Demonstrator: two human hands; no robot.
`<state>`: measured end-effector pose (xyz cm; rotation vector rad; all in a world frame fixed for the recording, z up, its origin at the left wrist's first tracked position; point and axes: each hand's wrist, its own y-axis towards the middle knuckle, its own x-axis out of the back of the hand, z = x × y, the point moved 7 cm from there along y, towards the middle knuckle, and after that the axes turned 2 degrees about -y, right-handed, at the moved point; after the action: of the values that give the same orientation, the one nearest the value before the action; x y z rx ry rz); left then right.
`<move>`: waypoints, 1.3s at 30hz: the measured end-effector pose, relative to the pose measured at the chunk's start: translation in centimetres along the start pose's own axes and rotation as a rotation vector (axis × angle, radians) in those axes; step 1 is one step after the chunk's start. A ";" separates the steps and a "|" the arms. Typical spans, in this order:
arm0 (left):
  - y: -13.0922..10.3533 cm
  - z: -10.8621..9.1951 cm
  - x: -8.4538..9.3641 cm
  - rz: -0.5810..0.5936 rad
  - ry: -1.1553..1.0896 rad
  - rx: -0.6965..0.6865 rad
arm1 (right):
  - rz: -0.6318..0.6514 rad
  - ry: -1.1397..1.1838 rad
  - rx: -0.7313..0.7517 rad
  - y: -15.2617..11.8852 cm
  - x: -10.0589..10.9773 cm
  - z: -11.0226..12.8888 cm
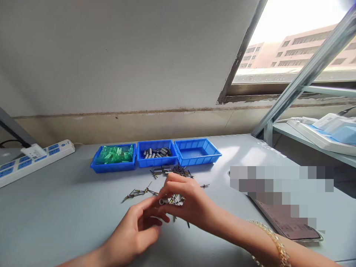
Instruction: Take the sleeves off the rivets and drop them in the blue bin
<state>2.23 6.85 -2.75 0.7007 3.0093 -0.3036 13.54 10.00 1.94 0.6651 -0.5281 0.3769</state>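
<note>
My right hand [185, 194] is over the middle of the table, thumb and fingers pinching a small hollow metal sleeve [161, 201] whose round open end faces left. Close against it on the left, my left hand [141, 226] has its fingers loosely curled and its thumb apart. The left index fingertip is by the sleeve; whether it touches is unclear. Pop rivets [178, 200] show behind and beneath the right hand, partly hidden by it. More rivets [139, 193] lie scattered to the left, and a pile of rivets [179, 170] lies just beyond the hands.
Three blue bins stand at the back: a left bin [111, 168] with green plastic and pale parts, a middle bin [155, 162] with grey metal sleeves, and a right bin [197, 159]. A phone [289, 218] lies right, a power strip [41, 163] left. A metal shelf frame [300, 70] rises right.
</note>
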 end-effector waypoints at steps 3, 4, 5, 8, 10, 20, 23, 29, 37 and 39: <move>0.0 -0.2 -0.4 0.039 -0.048 0.021 | -0.001 -0.015 0.074 -0.2 -0.3 0.6; 0.0 -0.2 -0.4 0.032 -0.073 0.021 | -0.009 -0.018 0.093 -0.2 -0.3 0.8; 0.1 -0.2 -0.2 0.011 -0.096 0.020 | -0.021 -0.015 0.104 -0.2 -0.1 1.0; 0.1 -0.3 0.9 -0.109 -0.141 -0.013 | -0.072 -0.013 0.083 -0.1 0.6 1.0; -0.1 -0.5 1.6 -0.193 -0.138 -0.055 | -0.093 -0.023 0.002 0.1 0.9 0.5; -1.0 -2.0 1.7 -0.225 0.049 -0.169 | 0.059 0.686 -0.472 -0.3 -2.1 -2.9; -0.9 -2.1 2.1 -0.264 0.049 -0.189 | 0.029 0.477 -0.394 0.9 -0.1 -3.1; -0.8 -2.0 2.6 -0.302 0.083 -0.215 | -0.107 -0.299 -0.041 5.8 4.4 -3.3; -0.9 -2.0 2.6 -0.310 0.112 -0.205 | 0.053 -0.612 -0.018 4.3 3.5 -4.4; -0.7 -1.9 2.7 -0.315 0.115 -0.205 | 0.165 -0.644 0.000 2.8 2.6 -4.3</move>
<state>-0.47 7.72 -0.96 0.2355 3.1915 0.0402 15.74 15.34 1.96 0.7427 -1.2008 0.3116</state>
